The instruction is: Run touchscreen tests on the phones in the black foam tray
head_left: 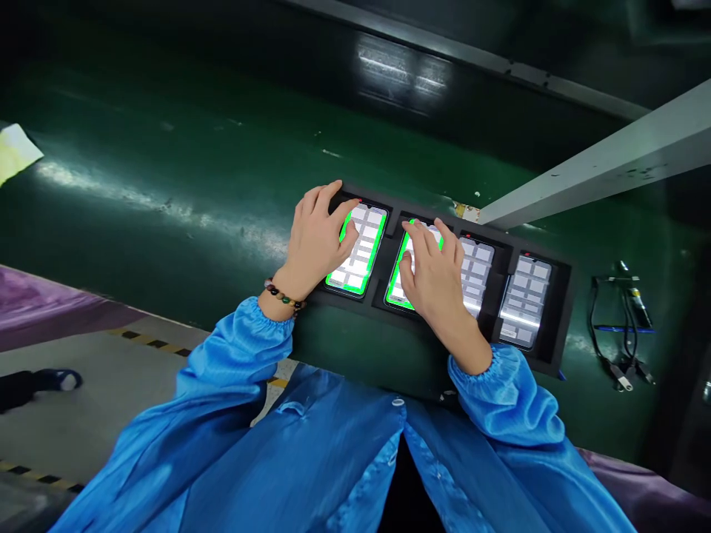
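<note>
A black tray (561, 318) on the green table holds several smartphones side by side in its slots. My left hand (315, 240) lies over the leftmost smartphone (364, 255), fingers spread, with the index finger at its top edge and the thumb over the screen. Over the second smartphone (395, 290), my right hand (438, 285) is open with bent fingers near the top of the screen, hiding much of it. Both of these screens show white blocks with green borders. Partly behind my right hand is the third smartphone (481, 265), its screen greyer, like that of the rightmost smartphone (525, 300).
Right of the tray lie black cables (627, 363) with plugs and a blue pen (622, 329). A pale metal post (594, 159) rises behind the tray. Yellowish paper (16, 152) sits at the far left. A person's shoe (64, 380) is on the floor at left.
</note>
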Motion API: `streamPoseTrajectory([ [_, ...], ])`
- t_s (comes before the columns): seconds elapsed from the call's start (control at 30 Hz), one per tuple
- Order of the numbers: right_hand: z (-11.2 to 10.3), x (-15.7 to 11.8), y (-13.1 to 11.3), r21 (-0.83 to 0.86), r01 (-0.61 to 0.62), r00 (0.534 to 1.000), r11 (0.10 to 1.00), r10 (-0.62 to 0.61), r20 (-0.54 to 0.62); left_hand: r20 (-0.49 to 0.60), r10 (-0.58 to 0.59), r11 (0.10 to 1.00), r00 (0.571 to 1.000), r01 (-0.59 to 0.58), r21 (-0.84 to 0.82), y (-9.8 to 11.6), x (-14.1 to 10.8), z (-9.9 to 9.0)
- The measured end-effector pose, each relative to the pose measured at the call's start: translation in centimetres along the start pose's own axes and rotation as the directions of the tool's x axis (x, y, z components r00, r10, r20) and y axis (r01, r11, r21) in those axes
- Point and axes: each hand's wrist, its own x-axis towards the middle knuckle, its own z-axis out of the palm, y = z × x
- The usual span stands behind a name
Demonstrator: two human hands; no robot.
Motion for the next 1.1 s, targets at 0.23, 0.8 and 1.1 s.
streamPoseTrajectory([
  [0.23, -1.1, -1.0, 1.9, -0.005, -0.074, 0.997, 0.997, 0.074, -0.034, -0.088, -0.018, 0.999, 0.996, 0.022, 0.045, -0.2, -0.1, 0.5],
  [0.8, -0.6, -2.7, 2.1, 0.047, 0.015, 1.0, 0.999, -0.014, -0.01, 0.089, 0.147, 0.989, 0.985, -0.147, -0.006, 0.6, -0.1, -0.7],
  [1.1, -1.0, -7.6, 1.5, 0.068, 0.09, 0.995, 0.994, -0.093, 0.035, 0.075, 0.195, 0.98, 0.978, -0.197, 0.018, 0.9, -4.0, -2.2],
])
